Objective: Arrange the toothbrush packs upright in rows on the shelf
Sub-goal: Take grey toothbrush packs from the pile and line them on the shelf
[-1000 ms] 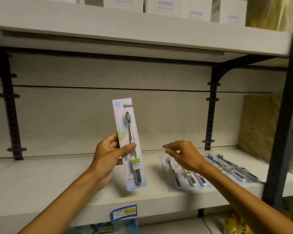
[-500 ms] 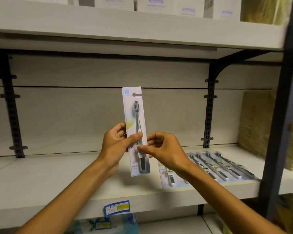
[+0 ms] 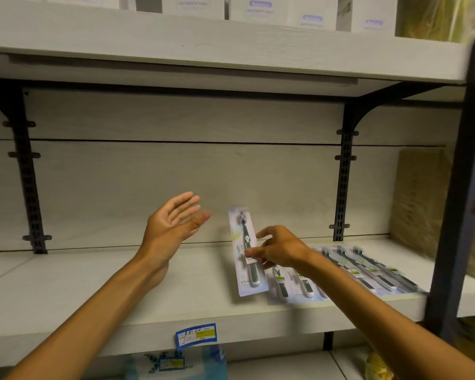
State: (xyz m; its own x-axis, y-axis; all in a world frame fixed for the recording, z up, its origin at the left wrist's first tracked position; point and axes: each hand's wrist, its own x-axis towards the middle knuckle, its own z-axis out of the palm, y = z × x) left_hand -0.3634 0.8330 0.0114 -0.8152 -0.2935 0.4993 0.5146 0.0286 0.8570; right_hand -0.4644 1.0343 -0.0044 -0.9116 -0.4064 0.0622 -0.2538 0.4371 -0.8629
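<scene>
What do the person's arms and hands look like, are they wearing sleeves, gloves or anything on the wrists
Both forearms are bare from the frame's lower edge up to the hands, with no sleeve showing. The left hand and the right hand wear no gloves. No watch, bracelet or ring can be seen on either wrist or on the fingers, though the image is slightly blurred by motion.

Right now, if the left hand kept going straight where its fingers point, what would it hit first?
Probably the pale back panel behind the shelf; nothing shows ahead of the open left hand, though depth is unclear.
</scene>
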